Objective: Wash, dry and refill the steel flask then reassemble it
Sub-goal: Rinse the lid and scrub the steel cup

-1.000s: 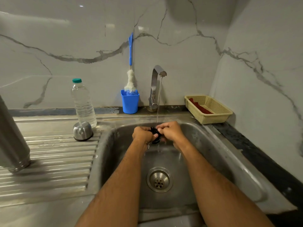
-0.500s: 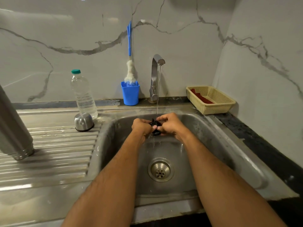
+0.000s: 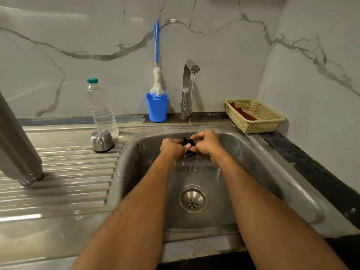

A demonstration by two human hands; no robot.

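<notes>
We hold a small black flask stopper (image 3: pixel 188 146) under the tap's stream, over the sink basin (image 3: pixel 253 172). Left hand (image 3: pixel 172 148) grips it with curled fingers, thumb pressed on its face; right hand (image 3: pixel 206 144) pinches its other side. Water drips from it towards the drain (image 3: pixel 192 198). On the draining board (image 3: pixel 58 182) the steel flask body (image 3: pixel 17 145) stands inverted at far left; its steel cap (image 3: pixel 102 141) sits dome-up just beside a clear water bottle (image 3: pixel 101 108). Behind the sink: tap (image 3: pixel 187 88), blue cup (image 3: pixel 157 107) with bottle brush (image 3: pixel 156 75), yellow basket (image 3: pixel 255 115).
</notes>
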